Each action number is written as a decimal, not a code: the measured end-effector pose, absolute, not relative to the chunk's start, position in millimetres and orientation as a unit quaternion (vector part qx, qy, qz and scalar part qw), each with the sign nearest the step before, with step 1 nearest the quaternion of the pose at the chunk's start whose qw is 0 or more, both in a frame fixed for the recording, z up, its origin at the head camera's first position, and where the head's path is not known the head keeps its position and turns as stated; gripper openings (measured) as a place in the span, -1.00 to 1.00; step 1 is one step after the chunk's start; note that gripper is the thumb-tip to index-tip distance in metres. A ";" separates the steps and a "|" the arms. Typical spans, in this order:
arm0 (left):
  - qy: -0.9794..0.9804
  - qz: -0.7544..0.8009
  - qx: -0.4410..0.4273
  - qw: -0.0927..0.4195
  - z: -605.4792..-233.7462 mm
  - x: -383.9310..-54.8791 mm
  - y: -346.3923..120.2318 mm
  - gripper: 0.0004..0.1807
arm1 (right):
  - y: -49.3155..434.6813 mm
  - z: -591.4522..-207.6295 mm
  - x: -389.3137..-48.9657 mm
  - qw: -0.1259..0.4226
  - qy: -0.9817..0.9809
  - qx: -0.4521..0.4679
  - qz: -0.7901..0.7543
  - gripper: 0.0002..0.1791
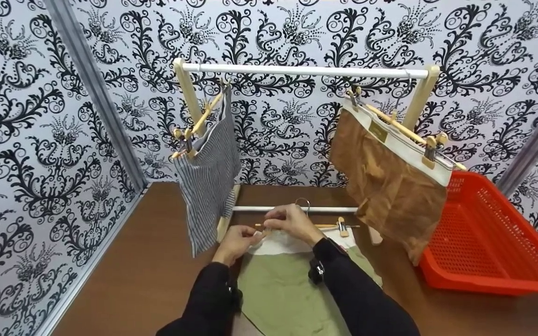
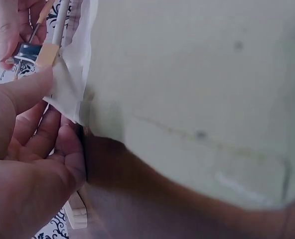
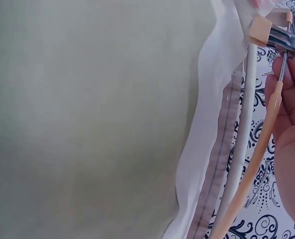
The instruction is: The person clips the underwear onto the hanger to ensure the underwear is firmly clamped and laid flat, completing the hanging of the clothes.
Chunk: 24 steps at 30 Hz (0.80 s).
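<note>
A green cloth piece [image 1: 278, 284] with a white band [image 1: 276, 246] along its top lies in front of me. My left hand [image 1: 237, 241] pinches the band's left corner between thumb and fingers. Just beside it, my right hand [image 1: 296, 224] grips a clip on the clip hanger [image 1: 327, 226]. In the right wrist view that clip [image 3: 260, 31] has a metal body and a wooden-coloured tip. The left wrist view shows the clip's tip [image 2: 48, 55] against the band, by my left thumb. Another clip [image 1: 342, 227] sits on the band's right end.
A rack with a white top bar [image 1: 297, 70] stands behind. Striped grey cloth [image 1: 213, 172] hangs from its left side, brown cloth [image 1: 390, 177] from its right, both on clip hangers. At the right is a red plastic basket [image 1: 488, 284]. Everything stands on a brown table [image 1: 147, 261].
</note>
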State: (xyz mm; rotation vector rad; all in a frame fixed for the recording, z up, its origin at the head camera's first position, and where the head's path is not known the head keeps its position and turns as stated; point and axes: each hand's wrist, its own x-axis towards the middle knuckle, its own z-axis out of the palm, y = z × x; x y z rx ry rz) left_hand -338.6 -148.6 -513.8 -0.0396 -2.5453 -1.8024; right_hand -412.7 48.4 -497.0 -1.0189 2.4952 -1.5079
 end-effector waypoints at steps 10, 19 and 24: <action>-0.770 -0.638 -0.024 -0.008 -520.0 -342.6 -152.2 -0.91 | 49.1 -496.7 -415.3 0.021 0.794 -0.349 -0.497 -0.78; -0.763 -0.646 -0.009 0.006 -519.7 -345.9 -149.6 -0.88 | 41.9 -501.0 -412.8 0.055 0.791 -0.330 -0.512 -0.77; -0.767 -0.641 0.007 0.014 -519.6 -346.8 -151.0 -0.89 | 38.1 -501.1 -411.8 0.059 0.786 -0.333 -0.517 -0.72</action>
